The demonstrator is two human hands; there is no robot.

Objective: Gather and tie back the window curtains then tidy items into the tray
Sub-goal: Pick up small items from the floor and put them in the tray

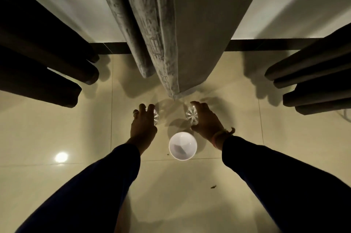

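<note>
Near to far: white bowl (182, 146) at 6 o'clock, we curl left hand (143, 121) fingers round left glass (155, 116), right hand (206, 120) round right glass (191, 115), grey curtain (171, 33) at 12; lift both straight, avoid clinking.

Grey curtain (171, 33) hanging ahead, dark curtains (43, 65) flanking – white bowl (182, 145) between forearms; open floor (57, 128) sideways

Grey curtain (163, 29) being shown with a mottled, crushed sheen, dark brown curtains (43, 65) being seen at both sides, white bowl (182, 145), clear glasses (191, 115) cut with radiating ribs, cream glossy floor tiles (76, 128), navy sleeves (106, 185)
</note>
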